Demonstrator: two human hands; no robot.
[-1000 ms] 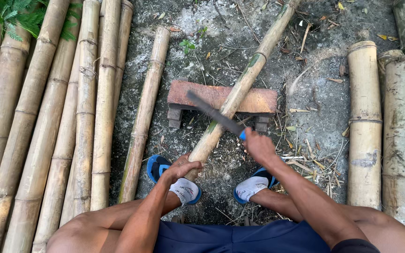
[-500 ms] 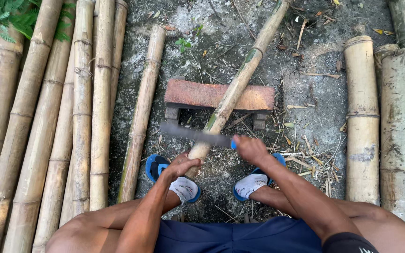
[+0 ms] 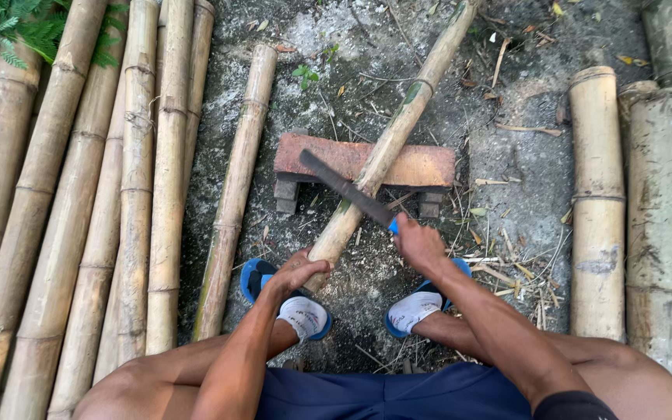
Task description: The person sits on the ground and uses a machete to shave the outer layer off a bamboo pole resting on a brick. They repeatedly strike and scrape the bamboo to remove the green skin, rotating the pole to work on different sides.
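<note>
Two hands work on one long pale bamboo pole (image 3: 393, 144), which lies slanted across the low reddish wooden block (image 3: 421, 166). Your left hand (image 3: 295, 271) closes its fingers around the pole's near end, just in front of the block. Your right hand (image 3: 419, 243) grips the blue handle of the dark flat-bladed knife (image 3: 344, 187), its edge touching the pole over the block. I see no finished cut yet. No packages, labels or signs are visible.
</note>
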